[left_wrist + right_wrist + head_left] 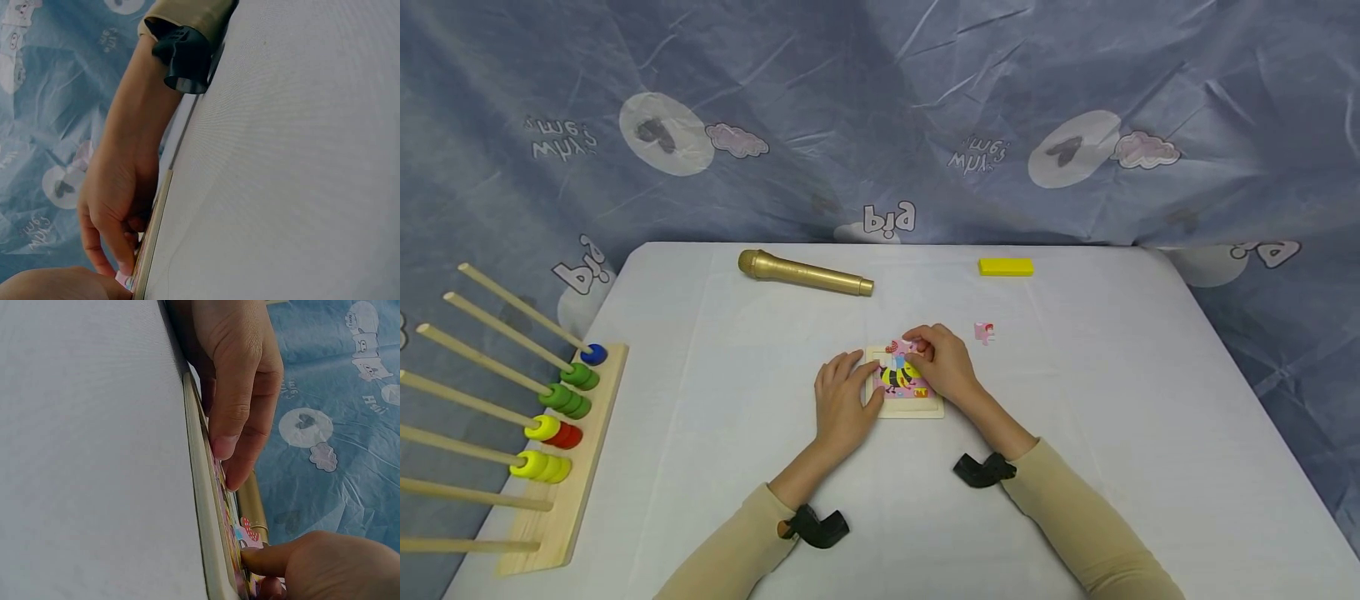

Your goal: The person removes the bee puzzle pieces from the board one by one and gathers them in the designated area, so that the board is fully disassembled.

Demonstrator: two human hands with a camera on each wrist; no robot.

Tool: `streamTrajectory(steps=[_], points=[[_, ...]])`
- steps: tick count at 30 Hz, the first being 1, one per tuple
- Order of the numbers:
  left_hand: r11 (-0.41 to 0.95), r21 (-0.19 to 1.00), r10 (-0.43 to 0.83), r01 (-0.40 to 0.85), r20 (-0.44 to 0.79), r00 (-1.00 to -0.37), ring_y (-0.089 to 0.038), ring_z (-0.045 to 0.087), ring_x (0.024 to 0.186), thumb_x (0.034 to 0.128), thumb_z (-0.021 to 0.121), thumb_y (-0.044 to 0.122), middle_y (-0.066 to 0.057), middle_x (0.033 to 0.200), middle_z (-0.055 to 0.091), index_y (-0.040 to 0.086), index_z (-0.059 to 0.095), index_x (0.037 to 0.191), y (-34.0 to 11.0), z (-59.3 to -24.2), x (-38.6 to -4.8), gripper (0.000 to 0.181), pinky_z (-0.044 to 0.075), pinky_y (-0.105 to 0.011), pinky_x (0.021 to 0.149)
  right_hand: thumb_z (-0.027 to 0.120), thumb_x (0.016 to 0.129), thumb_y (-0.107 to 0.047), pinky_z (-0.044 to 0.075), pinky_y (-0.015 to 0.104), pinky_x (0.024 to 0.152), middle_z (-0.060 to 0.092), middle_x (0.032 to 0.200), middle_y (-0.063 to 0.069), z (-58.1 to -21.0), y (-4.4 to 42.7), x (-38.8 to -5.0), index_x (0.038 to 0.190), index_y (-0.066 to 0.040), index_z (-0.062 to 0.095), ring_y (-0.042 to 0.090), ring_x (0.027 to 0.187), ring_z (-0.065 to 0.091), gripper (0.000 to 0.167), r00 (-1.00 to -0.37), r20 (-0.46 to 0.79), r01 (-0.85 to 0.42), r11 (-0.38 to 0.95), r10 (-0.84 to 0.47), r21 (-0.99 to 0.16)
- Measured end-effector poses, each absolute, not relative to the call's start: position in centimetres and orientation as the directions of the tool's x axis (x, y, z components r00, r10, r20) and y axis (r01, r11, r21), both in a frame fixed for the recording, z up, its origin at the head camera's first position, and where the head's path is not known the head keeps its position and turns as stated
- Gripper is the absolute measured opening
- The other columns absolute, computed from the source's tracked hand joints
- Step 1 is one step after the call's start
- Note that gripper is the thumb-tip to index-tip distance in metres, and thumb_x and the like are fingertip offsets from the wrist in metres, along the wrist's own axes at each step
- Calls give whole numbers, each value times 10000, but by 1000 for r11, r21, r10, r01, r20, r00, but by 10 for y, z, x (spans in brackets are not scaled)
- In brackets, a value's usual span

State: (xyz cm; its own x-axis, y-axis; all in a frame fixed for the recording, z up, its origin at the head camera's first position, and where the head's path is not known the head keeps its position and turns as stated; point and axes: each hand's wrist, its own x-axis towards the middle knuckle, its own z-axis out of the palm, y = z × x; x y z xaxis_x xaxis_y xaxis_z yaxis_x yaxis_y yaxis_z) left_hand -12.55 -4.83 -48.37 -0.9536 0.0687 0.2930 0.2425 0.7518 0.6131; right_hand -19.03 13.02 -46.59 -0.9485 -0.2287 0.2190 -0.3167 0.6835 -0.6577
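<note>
We are seeing a squarish pale wooden puzzle tray [912,413] lying on creased white cloth [737,400], centre table. The right hand [946,365] is pinching a thin pink piece [900,347] at its far edge; the left hand [841,406], loosely spread, is touching its left side. A lobed loose piece [982,332] is lying beyond, rightward.
</note>
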Motion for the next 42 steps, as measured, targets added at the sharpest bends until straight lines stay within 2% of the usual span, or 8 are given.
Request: streamTrajectory(steps=[8,22,33,42], points=[[750,612,76,249,295,-953,-332,393,1332,861,697,190,-140,1372,554,82,686,1198,-49,-486,-126,354,211,-574,1129,722,852,-61,338,239,591,539,865,95,-467,130,-189,1062,-86,672,161,687,449,217,-938,251,-347,675,-240,-651],[746,623,68,235,279,-958,-328,382,1342,861,695,196,-135,1384,545,88,686,1201,-49,-486,-126,356,199,-562,1138,640,882,-8,358,258,617,546,864,73,-464,130,-187,1034,-113,626,170,717,467,185,-929,257,-370,673,-266,-641],[743,626,67,237,283,-957,-336,391,1335,857,700,186,-144,1382,548,81,689,1193,-49,-484,-125,352,206,-566,1135,621,927,-60,369,270,620,538,824,71,-461,129,-186,1026,-128,611,187,713,477,120,-936,215,-352,694,-280,-628],[752,617,68,232,278,-958,-329,391,1339,863,694,199,-135,1387,546,89,684,1202,-48,-484,-126,357,211,-559,1139,619,925,-36,415,295,685,561,854,87,-458,129,-185,1022,-113,631,211,773,508,124,-943,203,-330,649,-265,-686]])
